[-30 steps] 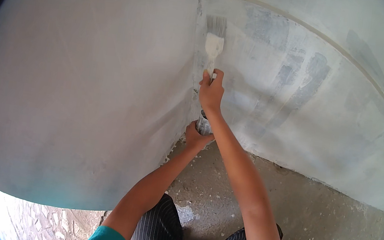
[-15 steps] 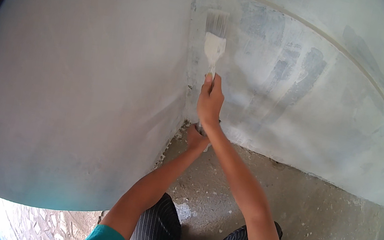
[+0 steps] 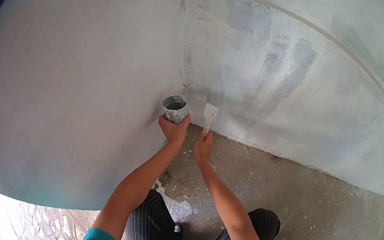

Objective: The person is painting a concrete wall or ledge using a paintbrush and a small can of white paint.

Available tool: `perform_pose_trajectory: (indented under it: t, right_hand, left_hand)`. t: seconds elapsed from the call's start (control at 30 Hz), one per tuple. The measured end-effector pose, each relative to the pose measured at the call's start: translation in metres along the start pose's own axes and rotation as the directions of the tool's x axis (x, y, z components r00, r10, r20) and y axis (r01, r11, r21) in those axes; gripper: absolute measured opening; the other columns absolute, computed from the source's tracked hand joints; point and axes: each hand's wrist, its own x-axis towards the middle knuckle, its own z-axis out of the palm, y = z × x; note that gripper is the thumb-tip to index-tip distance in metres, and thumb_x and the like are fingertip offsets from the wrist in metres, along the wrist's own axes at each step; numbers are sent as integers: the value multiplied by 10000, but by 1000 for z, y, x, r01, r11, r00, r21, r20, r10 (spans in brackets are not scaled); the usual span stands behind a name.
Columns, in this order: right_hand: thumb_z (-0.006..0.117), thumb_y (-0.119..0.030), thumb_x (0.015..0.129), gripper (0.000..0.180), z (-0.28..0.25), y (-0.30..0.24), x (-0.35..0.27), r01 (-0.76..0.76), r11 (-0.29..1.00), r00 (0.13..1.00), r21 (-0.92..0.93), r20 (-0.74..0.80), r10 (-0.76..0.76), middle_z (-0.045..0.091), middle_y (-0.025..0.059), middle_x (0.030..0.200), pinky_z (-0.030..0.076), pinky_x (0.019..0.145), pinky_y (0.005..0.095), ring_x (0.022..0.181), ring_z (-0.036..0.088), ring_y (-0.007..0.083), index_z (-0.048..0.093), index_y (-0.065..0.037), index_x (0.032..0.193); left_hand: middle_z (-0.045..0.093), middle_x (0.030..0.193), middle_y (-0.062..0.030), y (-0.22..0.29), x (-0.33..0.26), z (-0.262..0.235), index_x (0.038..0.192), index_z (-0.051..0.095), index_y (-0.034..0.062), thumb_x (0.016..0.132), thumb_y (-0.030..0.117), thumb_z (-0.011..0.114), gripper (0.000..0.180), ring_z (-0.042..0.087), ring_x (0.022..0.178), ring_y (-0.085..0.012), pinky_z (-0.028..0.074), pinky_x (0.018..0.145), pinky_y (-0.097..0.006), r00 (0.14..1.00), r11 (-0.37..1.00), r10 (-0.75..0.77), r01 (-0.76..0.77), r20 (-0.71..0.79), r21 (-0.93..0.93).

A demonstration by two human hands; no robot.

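Cup sits mouth-up, left hand curled snugly round it, probably avoiding spills; right hand has its grip closed round the brush, pointed up at the wall

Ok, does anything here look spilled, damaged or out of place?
An irregular whitish patch breaks up the rough brown concrete floor beside the dark pinstriped left trouser leg, paler than its surroundings, perhaps a spill. Nothing visibly spills from the grey-smeared cylindrical cup in the left hand.
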Motion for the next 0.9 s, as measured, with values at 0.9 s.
perform_pose_trajectory:
  t: [0.9]
  right_hand:
    - [443,-339,991,374,-17,-71,5,91,987,994,131,-74,-82,583,143,689,429,613,368,623,547,231,587,0,1057]
  left_hand:
    - [433,1174,-233,-8,0,-4,1187,378,-76,559,347,880,908,445,1112,-352,381,961,-449,993,995,-58,49,102,87]
